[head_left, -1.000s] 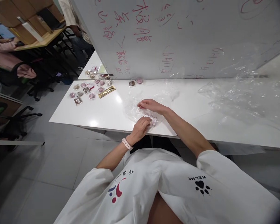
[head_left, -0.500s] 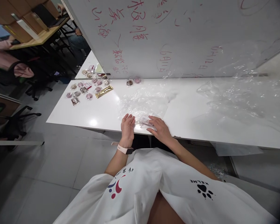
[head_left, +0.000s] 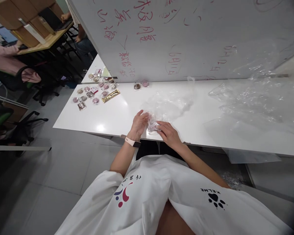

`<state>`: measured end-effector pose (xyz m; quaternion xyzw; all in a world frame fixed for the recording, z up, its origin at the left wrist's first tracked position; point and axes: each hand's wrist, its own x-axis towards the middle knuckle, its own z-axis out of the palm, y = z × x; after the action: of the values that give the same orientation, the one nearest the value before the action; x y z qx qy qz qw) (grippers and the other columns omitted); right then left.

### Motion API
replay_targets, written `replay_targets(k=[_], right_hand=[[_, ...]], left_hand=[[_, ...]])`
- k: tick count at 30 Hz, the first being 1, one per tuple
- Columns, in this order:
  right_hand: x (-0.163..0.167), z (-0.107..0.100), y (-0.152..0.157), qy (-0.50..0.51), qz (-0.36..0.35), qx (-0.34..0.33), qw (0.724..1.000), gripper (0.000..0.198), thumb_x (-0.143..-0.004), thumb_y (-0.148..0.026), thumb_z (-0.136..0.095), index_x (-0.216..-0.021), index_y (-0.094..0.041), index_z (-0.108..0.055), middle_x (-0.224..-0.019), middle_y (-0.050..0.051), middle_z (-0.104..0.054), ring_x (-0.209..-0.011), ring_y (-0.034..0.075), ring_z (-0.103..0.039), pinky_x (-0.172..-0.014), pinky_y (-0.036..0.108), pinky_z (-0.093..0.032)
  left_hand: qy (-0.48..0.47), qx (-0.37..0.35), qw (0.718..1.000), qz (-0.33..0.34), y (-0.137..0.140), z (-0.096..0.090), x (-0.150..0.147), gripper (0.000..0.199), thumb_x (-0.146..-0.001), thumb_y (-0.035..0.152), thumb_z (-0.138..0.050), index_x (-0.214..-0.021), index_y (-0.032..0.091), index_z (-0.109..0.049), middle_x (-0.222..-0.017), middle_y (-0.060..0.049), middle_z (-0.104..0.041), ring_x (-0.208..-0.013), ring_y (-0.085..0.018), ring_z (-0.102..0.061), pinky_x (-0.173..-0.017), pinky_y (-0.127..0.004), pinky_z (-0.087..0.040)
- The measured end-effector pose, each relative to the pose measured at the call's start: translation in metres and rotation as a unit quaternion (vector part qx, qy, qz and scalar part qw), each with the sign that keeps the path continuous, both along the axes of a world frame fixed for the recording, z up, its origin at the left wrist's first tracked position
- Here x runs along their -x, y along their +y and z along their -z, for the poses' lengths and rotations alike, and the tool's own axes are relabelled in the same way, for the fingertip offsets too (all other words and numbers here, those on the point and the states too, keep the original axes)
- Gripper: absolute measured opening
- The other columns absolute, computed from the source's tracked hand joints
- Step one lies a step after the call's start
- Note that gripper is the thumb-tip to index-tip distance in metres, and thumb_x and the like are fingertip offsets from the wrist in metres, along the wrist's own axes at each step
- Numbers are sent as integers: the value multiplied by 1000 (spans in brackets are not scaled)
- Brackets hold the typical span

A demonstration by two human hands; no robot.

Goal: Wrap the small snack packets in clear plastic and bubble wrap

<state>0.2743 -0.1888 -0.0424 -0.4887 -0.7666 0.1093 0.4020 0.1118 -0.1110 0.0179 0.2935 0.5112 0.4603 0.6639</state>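
A sheet of crinkled clear plastic film (head_left: 171, 102) lies in front of me on the white table. At its near end the film is bunched around a small item (head_left: 153, 127) that I cannot make out through the layers. My left hand (head_left: 139, 124), with a pale watch band on its wrist, curls its fingers onto the film at the left side of the bundle. From the right, my right hand (head_left: 170, 133) holds the bundle, fingers bent over its edge. Both hands are close to the table's front edge.
Several small wrapped packets (head_left: 95, 100) and a gold sachet (head_left: 111, 96) lie at the left. Two more packets (head_left: 137, 86) sit by the whiteboard (head_left: 196, 39). Loose plastic film (head_left: 254, 101) covers the right side. Co-workers sit at a desk (head_left: 49, 40) in the back left.
My left hand has moved up and to the right, carrying the film's left side inward. The film is gathered narrower and its far part has shifted right. My right hand has hardly moved.
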Motion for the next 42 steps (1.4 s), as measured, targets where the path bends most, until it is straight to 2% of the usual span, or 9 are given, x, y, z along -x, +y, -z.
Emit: replay_targets(k=[2,5,8,10,12,19,27,32,42], right_hand=[[-2,0,0,-7,0,15,1000,19,-100,-23,-50,-107,-20,-67,-125,11,-68,-116,27,-62,-93,42,-55],[-11,2,1,-12,-15,70,997,22,-99,-23,-50,-111,-21,-69,-116,9,-72,-105,25,-67,-86,40,-57],[-24,4,3,17,-58,124,990,26,-98,-22,-52,-117,-24,-70,-111,4,-75,-98,22,-70,-84,36,-57],[-33,6,6,36,-84,146,985,27,-96,-22,-53,-116,-25,-72,-109,3,-76,-98,21,-71,-86,35,-57],[-38,7,8,40,-90,160,982,29,-94,-22,-54,-115,-26,-74,-108,3,-76,-99,22,-72,-86,35,-57],[-36,0,3,85,-53,164,981,26,-96,-32,-54,-116,-24,-69,-113,5,-73,-102,22,-70,-88,37,-57],[-24,-5,-8,52,56,37,996,41,-95,-47,-60,-129,-24,-56,-126,11,-64,-114,25,-64,-93,40,-57],[-16,0,-16,-12,103,-56,993,32,-95,-37,-64,-124,-24,-61,-121,12,-66,-114,27,-61,-99,44,-53],[-23,-1,-17,-50,25,6,998,36,-101,-34,-51,-134,-23,-61,-129,9,-67,-116,25,-62,-98,42,-54]], left_hand=[[25,-68,986,152,-2,1,-3,44,-80,21,-72,-122,17,-59,-110,-10,-69,-101,-19,-66,-96,-36,-51],[128,-242,891,363,-8,4,4,39,-82,34,-74,-116,17,-65,-117,-13,-67,-110,-25,-64,-100,-42,-49],[208,-379,774,462,-11,12,23,64,-78,42,-79,-134,20,-57,-134,-16,-60,-124,-31,-57,-108,-48,-45],[247,-416,737,472,-14,21,35,75,-77,44,-81,-142,22,-51,-143,-17,-54,-133,-34,-51,-113,-52,-40],[273,-416,745,445,-18,31,41,68,-79,41,-79,-140,24,-53,-145,-15,-53,-137,-33,-48,-115,-53,-39],[236,-322,865,303,-30,40,26,30,-79,29,-77,-108,29,-72,-120,-9,-70,-122,-27,-62,-110,-45,-44],[294,-379,822,308,-10,24,7,35,-99,43,-47,-80,21,-66,-90,-8,-66,-85,-20,-60,-83,-35,-49],[278,-339,813,384,2,18,-3,30,-91,40,-57,-69,18,-57,-76,-2,-53,-69,-14,-48,-67,-29,-42],[238,-273,851,379,7,13,-7,16,-87,32,-60,-97,20,-61,-75,2,-57,-63,-10,-49,-62,-24,-41]])
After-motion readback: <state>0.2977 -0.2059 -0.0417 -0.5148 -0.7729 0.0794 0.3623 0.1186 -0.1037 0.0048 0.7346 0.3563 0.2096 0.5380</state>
